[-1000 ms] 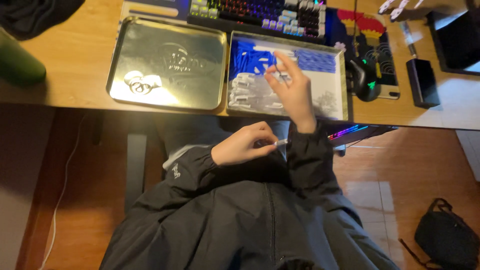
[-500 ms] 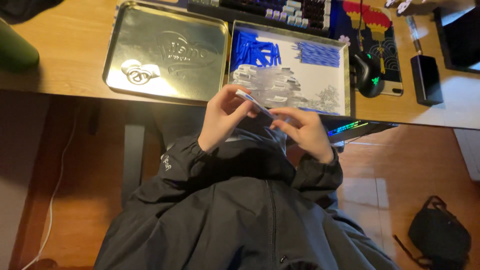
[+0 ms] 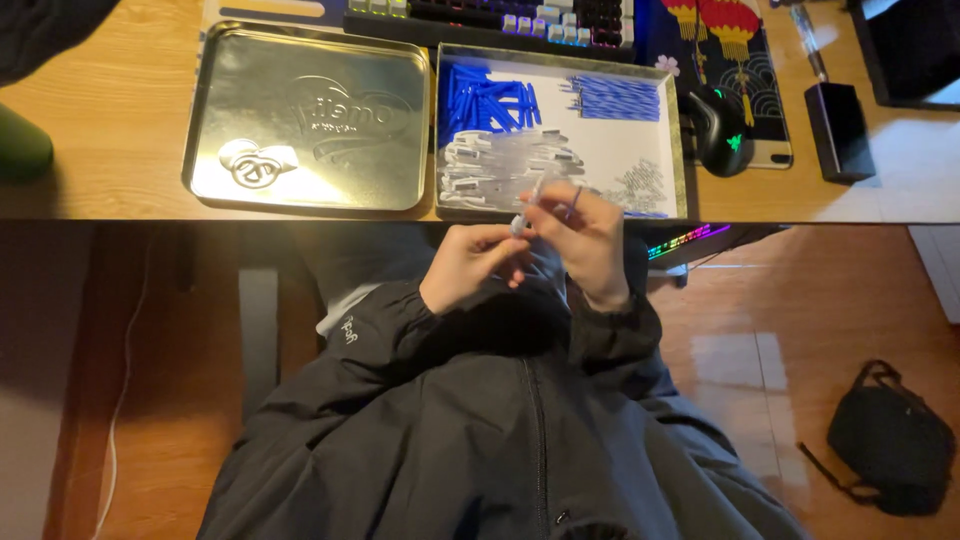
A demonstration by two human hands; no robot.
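Clear plastic, a slim pen barrel (image 3: 527,205), is pinched between the left hand (image 3: 470,265) and the right hand (image 3: 580,235), both closed on it just off the desk's near edge, above the lap. Judging by the sorted tray (image 3: 680,150) behind it, with piles of blue caps (image 3: 485,100), blue refills (image 3: 615,97) and clear barrels (image 3: 500,160), assembly looks barely begun, and the metal lid (image 3: 310,115) beside it holds only one small pale item. Hands have free room over the lap; a keyboard (image 3: 500,15) and mouse (image 3: 720,130) crowd the tray's far sides.

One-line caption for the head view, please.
Both hands, left hand and right hand, hold a clear pen barrel above a parts tray.
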